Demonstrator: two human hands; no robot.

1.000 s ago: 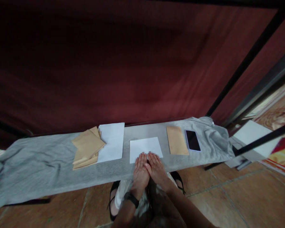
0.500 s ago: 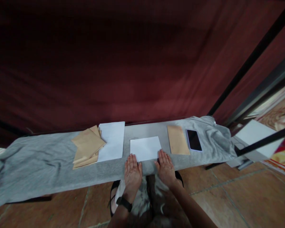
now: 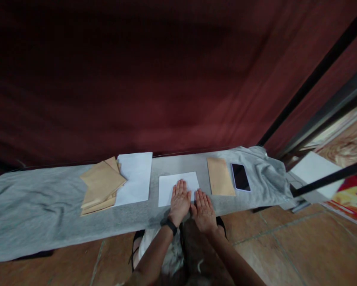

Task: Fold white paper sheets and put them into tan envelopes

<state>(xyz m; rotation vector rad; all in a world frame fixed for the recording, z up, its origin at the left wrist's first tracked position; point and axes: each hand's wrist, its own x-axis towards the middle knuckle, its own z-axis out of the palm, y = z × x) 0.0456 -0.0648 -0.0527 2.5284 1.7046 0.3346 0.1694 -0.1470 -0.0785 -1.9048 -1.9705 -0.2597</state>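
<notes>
Sheet (image 3: 166, 189): one, white, flat at the middle of the desk (image 3: 178, 163), which is draped in grey cloth (image 3: 47, 210). Left hand (image 3: 180, 203): palm down on the sheet, fingers extended, grip unclosed, nothing grasped. Right hand (image 3: 204, 212): flat at the sheet's near right corner, grip likewise unclosed and holding nothing; overlap with the corner cannot be told. To the right: envelope (image 3: 221, 176), brown, single; phone (image 3: 240, 177), beside it, screen dark. To the left: envelopes (image 3: 102, 183), brown, piled askew, partly over white paper (image 3: 136, 178). Risks, as judged: uneven pressure could skew or crease the sheet; soft, rumpling cloth could drag it; a rightward sweep could nudge the envelope; the askew pile could slide if bumped. Markings: none legible on sheet, paper, envelopes or phone; print (image 3: 355, 194) at far right, red and yellow, lettering unreadable.
</notes>
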